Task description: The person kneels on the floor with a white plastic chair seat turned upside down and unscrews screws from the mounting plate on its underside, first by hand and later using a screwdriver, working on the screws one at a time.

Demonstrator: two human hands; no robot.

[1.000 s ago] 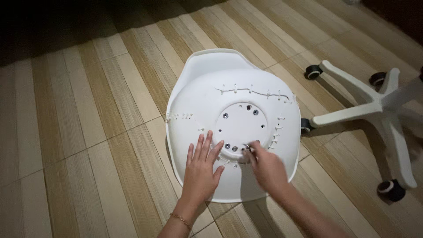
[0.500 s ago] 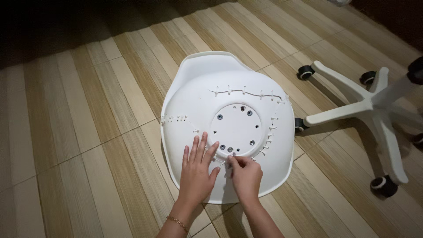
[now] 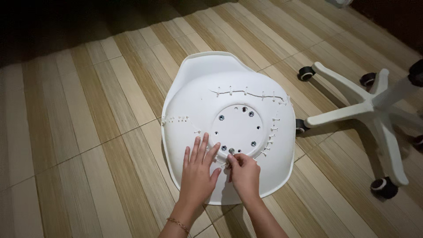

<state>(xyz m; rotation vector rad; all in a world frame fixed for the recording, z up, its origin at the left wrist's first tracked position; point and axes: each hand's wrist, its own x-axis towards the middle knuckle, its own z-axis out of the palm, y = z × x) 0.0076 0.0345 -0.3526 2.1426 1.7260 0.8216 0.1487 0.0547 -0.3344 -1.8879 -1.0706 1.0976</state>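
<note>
A white plastic chair seat (image 3: pixel 194 88) lies upside down on the floor, with a round mounting plate (image 3: pixel 238 125) in its middle that has several metal bolt holes. My left hand (image 3: pixel 197 174) rests flat on the seat's underside beside the plate, fingers spread. My right hand (image 3: pixel 243 172) pinches a small metal bolt (image 3: pixel 231 152) at the plate's near edge.
A white five-legged chair base (image 3: pixel 374 108) with black casters lies on its side at the right. The floor (image 3: pixel 88 145) is striped wood-look tile, dark toward the far side.
My right hand has moved left along the plate's near edge, from its right side to the bolt near my left hand. The left hand stays flat on the seat.
</note>
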